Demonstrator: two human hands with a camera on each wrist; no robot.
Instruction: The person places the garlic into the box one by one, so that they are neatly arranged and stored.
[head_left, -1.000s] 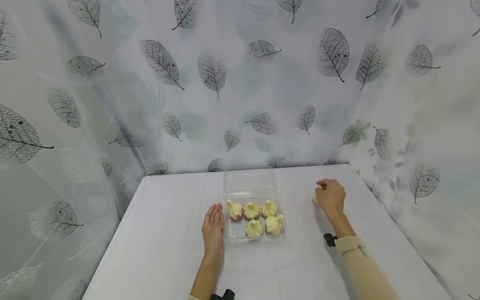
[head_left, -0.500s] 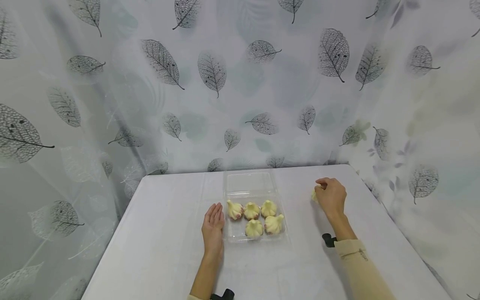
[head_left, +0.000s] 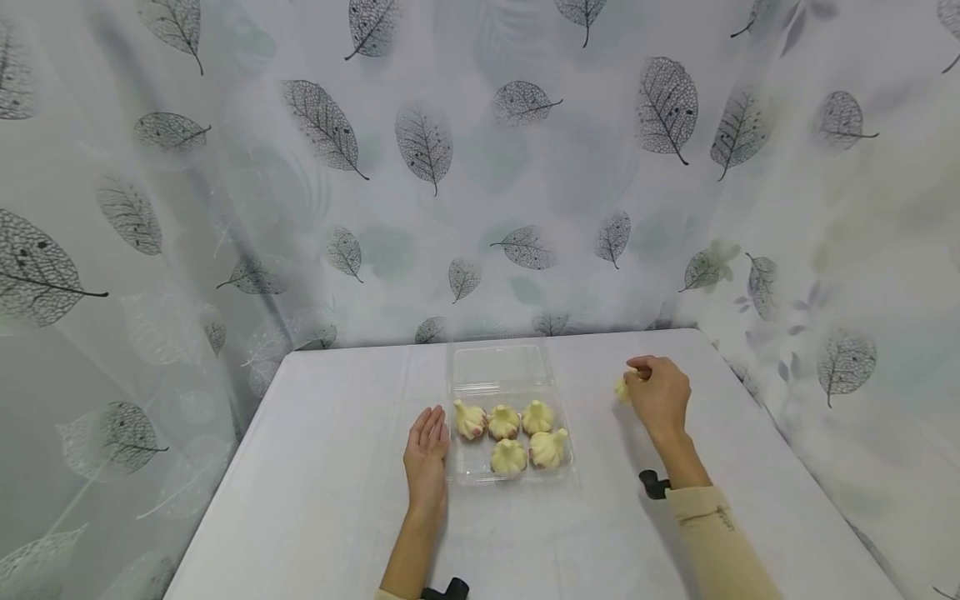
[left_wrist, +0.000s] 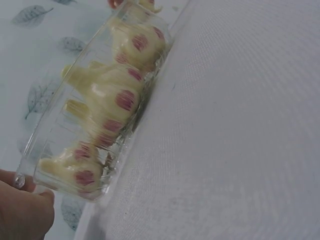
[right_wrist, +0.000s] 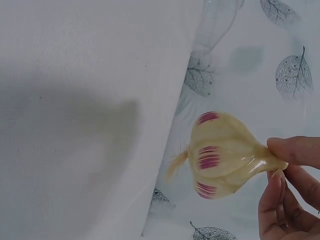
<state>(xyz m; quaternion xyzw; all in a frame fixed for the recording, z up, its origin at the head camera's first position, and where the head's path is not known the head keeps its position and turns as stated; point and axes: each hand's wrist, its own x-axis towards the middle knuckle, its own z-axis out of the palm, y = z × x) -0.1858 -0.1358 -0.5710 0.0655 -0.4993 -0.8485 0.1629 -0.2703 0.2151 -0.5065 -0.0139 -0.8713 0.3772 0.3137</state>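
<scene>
My right hand (head_left: 662, 395) pinches a garlic bulb (right_wrist: 225, 157) by its stem, and the bulb hangs above the table in the right wrist view. Pale yellow with purple streaks, it shows root hairs at its far end. My left hand (head_left: 426, 457) lies along the left side of a clear plastic box (head_left: 465, 477), fingers straight and right at its wall. Inside the box sit several more garlic bulbs (head_left: 509, 457), in a back row and a front row, with a bare spot at the front left.
The box's lid (head_left: 498, 365) is folded back toward the far edge of the white table (head_left: 330, 500). Behind and beside the table hangs a leaf-patterned curtain (head_left: 465, 167). Black wrist mounts (head_left: 654, 484) are on both arms.
My right hand has shifted slightly left with the garlic bulb, which now shows more past the fingers. The left hand and the box have stayed in place.
</scene>
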